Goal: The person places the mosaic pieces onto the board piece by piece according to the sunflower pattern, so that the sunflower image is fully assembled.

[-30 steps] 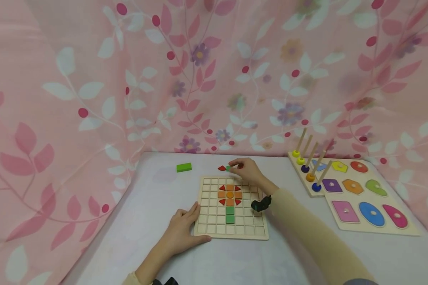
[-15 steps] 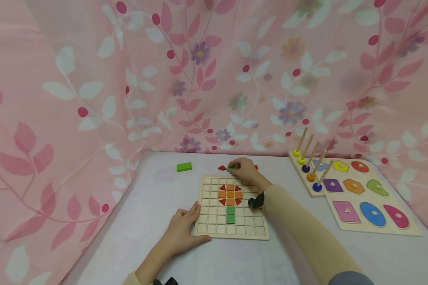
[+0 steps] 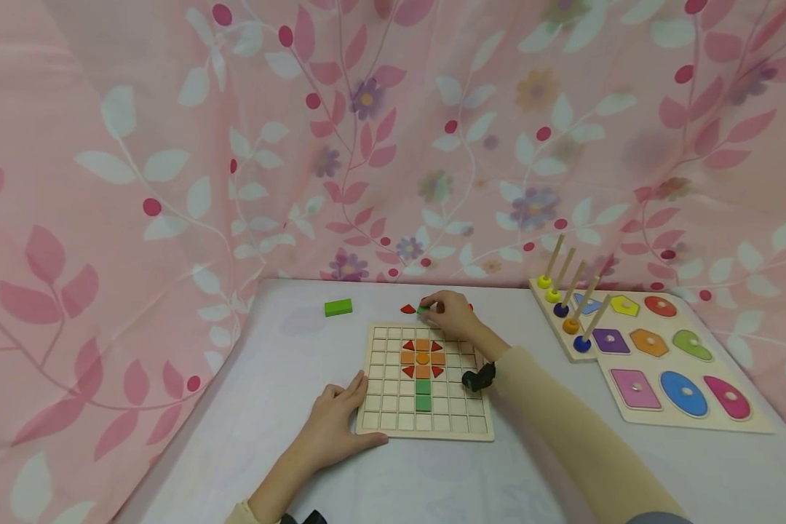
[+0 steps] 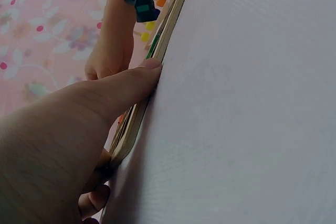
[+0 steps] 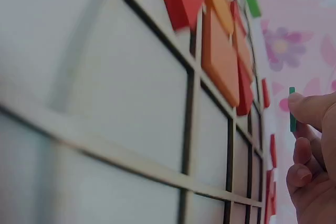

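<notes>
In the head view, a wooden grid board [image 3: 373, 429] lies on the table with orange squares [image 3: 407, 358], an orange round piece [image 3: 422, 358], red triangles [image 3: 408, 372] and green square tiles [image 3: 423, 403] set in it. My left hand [image 3: 330, 429] rests at its near left corner, thumb along the front edge and fingers against the left side. Beyond the far edge, my right hand [image 3: 453, 316] pinches a green tile [image 5: 292, 109] between thumb and finger, clear in the right wrist view. A loose red piece [image 3: 408, 309] lies left of that hand; another shows partly behind it.
A bright green block [image 3: 338, 308] lies at the back left. On the right stand a peg stacker [image 3: 573, 338] with coloured beads and a knobbed shape puzzle board [image 3: 668, 416]. A floral curtain [image 3: 393, 145] hangs behind the table [image 3: 432, 480].
Between the earlier frames and now, my right hand shifts only slightly behind the board, staying at the green tile. My left hand and the board keep their places.
</notes>
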Motion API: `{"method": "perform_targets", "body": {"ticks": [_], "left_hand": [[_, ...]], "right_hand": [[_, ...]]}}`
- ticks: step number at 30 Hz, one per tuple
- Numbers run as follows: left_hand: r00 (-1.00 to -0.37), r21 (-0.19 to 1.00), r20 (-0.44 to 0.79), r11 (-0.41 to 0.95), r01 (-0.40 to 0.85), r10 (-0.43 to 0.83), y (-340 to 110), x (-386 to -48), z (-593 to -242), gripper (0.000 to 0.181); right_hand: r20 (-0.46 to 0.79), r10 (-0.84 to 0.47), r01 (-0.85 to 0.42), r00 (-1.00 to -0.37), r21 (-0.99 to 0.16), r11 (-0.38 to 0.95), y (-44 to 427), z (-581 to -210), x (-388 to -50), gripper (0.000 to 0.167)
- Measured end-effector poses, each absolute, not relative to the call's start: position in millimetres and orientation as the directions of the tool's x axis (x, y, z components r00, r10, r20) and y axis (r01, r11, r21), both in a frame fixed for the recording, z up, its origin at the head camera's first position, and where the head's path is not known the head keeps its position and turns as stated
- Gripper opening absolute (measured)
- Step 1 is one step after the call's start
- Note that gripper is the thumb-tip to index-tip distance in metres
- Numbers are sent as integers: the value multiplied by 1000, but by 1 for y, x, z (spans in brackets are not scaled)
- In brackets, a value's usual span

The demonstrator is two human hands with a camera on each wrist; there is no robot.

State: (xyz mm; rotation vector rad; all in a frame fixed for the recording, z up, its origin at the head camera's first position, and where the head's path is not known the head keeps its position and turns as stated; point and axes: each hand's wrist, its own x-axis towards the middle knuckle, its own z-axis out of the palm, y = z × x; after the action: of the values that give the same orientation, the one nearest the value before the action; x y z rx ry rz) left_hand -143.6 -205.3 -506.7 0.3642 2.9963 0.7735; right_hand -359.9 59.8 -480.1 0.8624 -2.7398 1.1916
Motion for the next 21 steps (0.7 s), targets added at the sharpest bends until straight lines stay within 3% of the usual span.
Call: {"method": "perform_targets", "body": {"ticks": [8,15,21], "left_hand": [[-975,485,23,850,204,221,-206,-143,-506,116],[-975,489,41,847,208,216,-206,-142,-505,116],[-978,499,32,845,195,207,-204,-141,-504,116]], "right_hand": [[329,-525,-585,-785,-671,455,76,-478,-292,14],[206,-590,-516,-781,-745,423,91,-486,-226,13],[184,-657,-521,-731,-772,364,94,-489,-196,14]]}}
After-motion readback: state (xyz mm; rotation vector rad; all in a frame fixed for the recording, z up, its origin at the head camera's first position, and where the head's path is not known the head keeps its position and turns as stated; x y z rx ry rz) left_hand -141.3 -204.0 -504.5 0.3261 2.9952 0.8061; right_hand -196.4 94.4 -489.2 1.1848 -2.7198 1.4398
